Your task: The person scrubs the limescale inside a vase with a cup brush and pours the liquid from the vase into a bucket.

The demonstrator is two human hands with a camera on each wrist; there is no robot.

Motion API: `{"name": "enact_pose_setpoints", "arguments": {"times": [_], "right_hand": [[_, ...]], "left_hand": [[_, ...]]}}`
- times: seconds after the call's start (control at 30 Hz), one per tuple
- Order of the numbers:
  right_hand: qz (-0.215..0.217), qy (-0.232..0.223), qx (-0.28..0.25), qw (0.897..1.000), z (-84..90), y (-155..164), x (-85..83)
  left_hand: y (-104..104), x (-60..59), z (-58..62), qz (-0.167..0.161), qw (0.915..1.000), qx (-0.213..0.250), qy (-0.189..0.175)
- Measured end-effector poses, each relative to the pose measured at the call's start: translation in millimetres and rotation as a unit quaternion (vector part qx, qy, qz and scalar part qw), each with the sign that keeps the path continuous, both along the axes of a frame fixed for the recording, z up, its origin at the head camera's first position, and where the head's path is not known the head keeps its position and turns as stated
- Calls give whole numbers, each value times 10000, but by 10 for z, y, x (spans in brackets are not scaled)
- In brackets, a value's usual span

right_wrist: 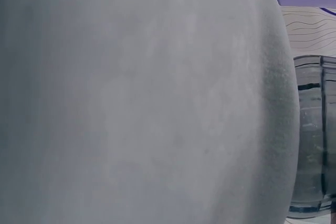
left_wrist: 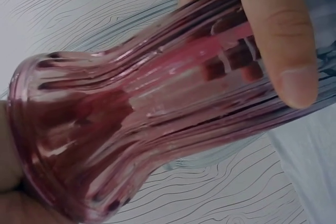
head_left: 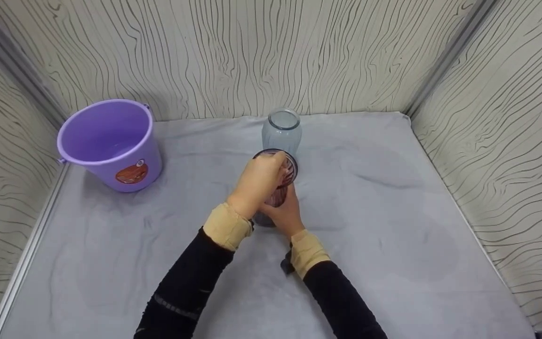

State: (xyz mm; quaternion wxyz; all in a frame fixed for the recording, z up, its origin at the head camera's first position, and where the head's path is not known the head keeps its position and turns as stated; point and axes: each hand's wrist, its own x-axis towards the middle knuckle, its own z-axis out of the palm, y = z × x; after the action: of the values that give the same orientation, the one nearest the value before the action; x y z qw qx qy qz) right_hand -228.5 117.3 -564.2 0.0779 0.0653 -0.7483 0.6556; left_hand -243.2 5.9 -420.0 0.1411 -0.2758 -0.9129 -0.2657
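Note:
A purple-pink ribbed glass vase (head_left: 276, 197) with a flared mouth stands in front of me, tilted, between my two hands. My right hand (head_left: 286, 212) grips its body low down; the thumb (left_wrist: 296, 72) wraps over the near side, and the fingers behind show through the glass. My left hand (head_left: 259, 181) is at the top, its fingers reaching over the rim into the mouth. Dark reddish shapes appear inside the neck in the left wrist view; I cannot tell whether those fingers hold anything. Just behind stands a pale blue glass vase (head_left: 281, 134), upright.
A purple bucket (head_left: 111, 162) with an orange-brown label stands at the back left. Grey cloth (head_left: 393, 226) covers the table. Wood-grain patterned panels (head_left: 233, 56) enclose the back and sides. Cloth fills most of the right wrist view, with clear glass (right_wrist: 312, 135) at its right edge.

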Motion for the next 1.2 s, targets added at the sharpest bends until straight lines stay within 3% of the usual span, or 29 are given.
{"name": "enact_pose_setpoints", "arguments": {"times": [0.17, 0.23, 0.4, 0.6, 0.9, 1.2], "right_hand": [[85, 1, -21, 10000, 236, -11, 108], [93, 19, -35, 9999, 247, -5, 113], [86, -24, -125, 9999, 97, 21, 40], [0, 37, 79, 10000, -121, 46, -49], [-145, 128, 491, 9986, -123, 23, -28], [4, 328, 330, 9989, -125, 36, -32]], "left_hand": [[12, 6, -3, 125, 9998, -112, 47], [17, 9, -6, 106, 9998, -85, 128], [25, 12, -18, 52, 9996, -102, 263], [15, 2, 12, -52, 9998, -139, 131], [40, 34, 99, 178, 9982, -522, -215], [91, 75, 108, 346, 9931, -1113, 110]]}}
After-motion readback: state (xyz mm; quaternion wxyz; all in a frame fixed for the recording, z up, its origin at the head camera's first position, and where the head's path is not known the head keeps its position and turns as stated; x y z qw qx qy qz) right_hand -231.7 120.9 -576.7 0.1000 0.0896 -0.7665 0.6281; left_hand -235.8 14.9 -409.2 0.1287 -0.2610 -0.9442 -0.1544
